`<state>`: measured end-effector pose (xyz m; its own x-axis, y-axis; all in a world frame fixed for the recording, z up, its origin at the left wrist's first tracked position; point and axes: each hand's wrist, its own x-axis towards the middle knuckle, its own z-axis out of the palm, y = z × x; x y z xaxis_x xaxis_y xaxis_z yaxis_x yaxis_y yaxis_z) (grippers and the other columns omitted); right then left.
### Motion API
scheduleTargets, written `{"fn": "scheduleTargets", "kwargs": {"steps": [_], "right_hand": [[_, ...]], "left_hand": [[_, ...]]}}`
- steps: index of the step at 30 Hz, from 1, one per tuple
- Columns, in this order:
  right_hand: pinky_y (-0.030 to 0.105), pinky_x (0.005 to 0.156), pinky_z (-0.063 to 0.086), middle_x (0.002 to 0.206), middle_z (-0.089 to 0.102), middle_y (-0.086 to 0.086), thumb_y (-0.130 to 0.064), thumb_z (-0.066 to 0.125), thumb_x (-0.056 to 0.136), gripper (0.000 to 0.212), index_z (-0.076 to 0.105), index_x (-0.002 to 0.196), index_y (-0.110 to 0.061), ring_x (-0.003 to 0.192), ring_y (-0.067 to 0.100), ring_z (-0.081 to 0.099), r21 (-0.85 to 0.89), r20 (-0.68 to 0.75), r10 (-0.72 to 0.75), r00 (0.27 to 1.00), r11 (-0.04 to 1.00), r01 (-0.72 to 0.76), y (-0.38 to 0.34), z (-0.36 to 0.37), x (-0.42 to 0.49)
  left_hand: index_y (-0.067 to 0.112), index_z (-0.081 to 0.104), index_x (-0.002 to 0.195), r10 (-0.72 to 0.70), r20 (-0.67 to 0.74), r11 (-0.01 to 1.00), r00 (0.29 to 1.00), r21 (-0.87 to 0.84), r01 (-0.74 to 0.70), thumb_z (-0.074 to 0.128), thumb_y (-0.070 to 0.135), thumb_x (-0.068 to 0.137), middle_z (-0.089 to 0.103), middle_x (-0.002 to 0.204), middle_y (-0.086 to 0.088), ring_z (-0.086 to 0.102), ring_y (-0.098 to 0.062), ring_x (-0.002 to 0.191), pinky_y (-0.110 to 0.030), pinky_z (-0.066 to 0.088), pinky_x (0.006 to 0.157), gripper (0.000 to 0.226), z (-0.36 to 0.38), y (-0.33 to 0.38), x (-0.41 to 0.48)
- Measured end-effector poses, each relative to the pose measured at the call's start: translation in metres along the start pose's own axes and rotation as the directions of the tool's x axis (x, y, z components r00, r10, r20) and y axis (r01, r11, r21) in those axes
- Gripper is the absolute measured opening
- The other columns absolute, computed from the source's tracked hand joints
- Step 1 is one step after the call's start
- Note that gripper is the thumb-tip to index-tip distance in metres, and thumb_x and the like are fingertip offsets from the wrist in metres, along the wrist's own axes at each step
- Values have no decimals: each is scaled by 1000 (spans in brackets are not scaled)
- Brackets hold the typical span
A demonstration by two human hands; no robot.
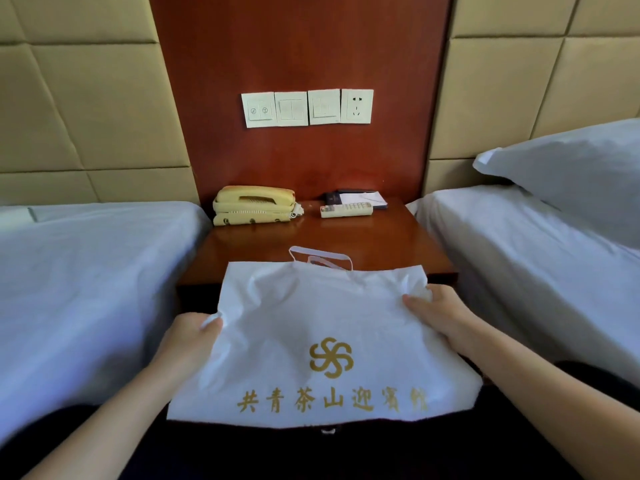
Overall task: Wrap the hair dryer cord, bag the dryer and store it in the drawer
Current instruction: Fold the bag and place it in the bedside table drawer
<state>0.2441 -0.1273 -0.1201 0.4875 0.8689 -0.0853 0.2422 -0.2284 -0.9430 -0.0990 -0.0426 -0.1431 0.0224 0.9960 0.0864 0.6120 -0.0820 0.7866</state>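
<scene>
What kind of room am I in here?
Most likely a hotel guest room: the left bed and right bed flank a nightstand holding a corded phone and remote, and the white bag carries a gold logo.

Both arms of the person are bare along the whole length that can be seen, and the left hand [192, 336] and the right hand [440, 311] are bare as well, with slim fingers. The lap and both knees are covered by a plain black garment [311, 455] without any pattern. On it, near the middle, is a small white piece [327, 430], too small to say what it is.
</scene>
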Motion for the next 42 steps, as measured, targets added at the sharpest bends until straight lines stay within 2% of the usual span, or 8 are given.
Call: {"fn": "scheduleTargets", "kwargs": {"steps": [10, 16, 23, 26, 30, 34, 38, 42], "right_hand": [[26, 52, 44, 68, 60, 9, -16, 65, 84, 15, 59, 76, -5, 56, 22, 56, -182, 5, 185, 983, 966, -181, 31, 15, 44], [29, 73, 42, 115, 62, 15, -29, 61, 86, 38, 56, 111, 0, 102, 33, 60, -368, -83, 106, 991, 921, -130, 42, 25, 53], [32, 70, 39, 115, 57, 17, -36, 41, 96, 40, 52, 115, -2, 103, 37, 56, -623, -155, 21, 988, 774, -114, 37, 33, 53], [38, 82, 42, 120, 55, 16, -37, 33, 97, 41, 52, 113, -4, 111, 36, 50, -757, -118, -25, 993, 649, -74, 36, 26, 45], [43, 96, 37, 138, 43, 14, -45, 37, 93, 60, 32, 140, -8, 125, 36, 39, -831, -42, -369, 929, 529, 173, 27, 32, 24], [37, 112, 20, 155, 24, 4, -77, 19, 71, 87, 26, 145, -34, 142, 24, 21, -562, 447, -432, 784, 547, 621, 22, 44, -3], [41, 118, 2, 160, -3, -8, -89, 27, 60, 92, 5, 142, -52, 147, 17, -7, -513, 716, -262, 647, 431, 743, 30, 50, -5], [45, 117, -2, 159, -10, -9, -68, 54, 75, 91, -5, 142, -51, 147, 21, -11, -600, 731, -203, 651, 262, 756, 30, 52, 8]], "left_hand": [[9, 48, 52, -75, 39, 978, 996, 198, 66, 49, 30, 82, 53, 58, -10, 54, -29, 64, -32, 33, 57, 37, 23, -6, 25], [7, 59, 101, 21, -102, 892, 995, 452, 28, 36, 29, 99, 63, 108, -21, 56, -42, 103, -37, 37, 73, 31, 48, -7, 32], [-3, 49, 111, 172, -203, 755, 964, 655, 3, 47, 27, 95, 59, 111, -26, 57, -44, 101, -50, 45, 79, 34, 57, 6, 23], [-5, 43, 132, 321, -191, 761, 927, 635, -133, 54, 36, 89, 45, 137, -27, 48, -44, 119, -54, 39, 92, 60, 61, 7, 16], [11, 29, 145, 625, 155, 636, 765, 467, -614, 18, 66, 89, 27, 153, -16, 28, -31, 138, -51, 29, 108, 80, 64, 26, 8], [39, 18, 148, 557, 616, 509, 558, 278, -815, 11, 81, 74, -2, 159, 9, -10, -11, 146, -39, 2, 116, 85, 73, 43, 2], [42, 14, 148, 358, 761, 395, 541, 402, -826, 8, 82, 63, -23, 151, 19, -29, -7, 137, -42, -3, 117, 95, 84, 39, 2], [35, 11, 150, 326, 717, 315, 616, 532, -786, -13, 90, 51, -29, 152, 9, -31, -22, 137, -62, 7, 113, 115, 93, 31, 8]]}}
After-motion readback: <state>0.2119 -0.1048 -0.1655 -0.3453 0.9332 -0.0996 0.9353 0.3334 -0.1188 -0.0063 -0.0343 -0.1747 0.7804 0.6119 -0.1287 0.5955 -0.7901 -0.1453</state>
